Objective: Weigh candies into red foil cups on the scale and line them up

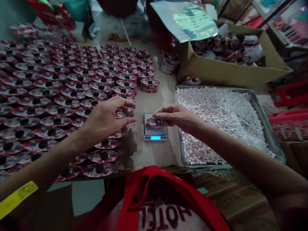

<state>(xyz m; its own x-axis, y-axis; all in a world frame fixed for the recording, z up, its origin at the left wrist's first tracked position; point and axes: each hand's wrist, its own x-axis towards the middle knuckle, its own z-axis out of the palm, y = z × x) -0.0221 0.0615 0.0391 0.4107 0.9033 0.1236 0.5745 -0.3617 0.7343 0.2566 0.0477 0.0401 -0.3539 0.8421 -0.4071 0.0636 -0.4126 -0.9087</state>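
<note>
A small digital scale (155, 134) with a lit blue display lies on the table in front of me. On its plate is a small oval container (151, 123) with a dark hole in its top. My right hand (171, 114) is closed at the container's right side, fingertips on its edge. To the left of the scale, my left hand (112, 112) hovers beside the rows of containers, thumb and fingers apart with nothing between them. Many similar red and white oval containers (48, 84) stand in rows at the left.
A metal tray (184, 154) of small white pieces (216, 118) is at the right. Behind it stands a cardboard box (211, 70) full of wrapped items, with a shiny sheet (185, 21) over its corner. Red plastic items (292, 93) are at the far right.
</note>
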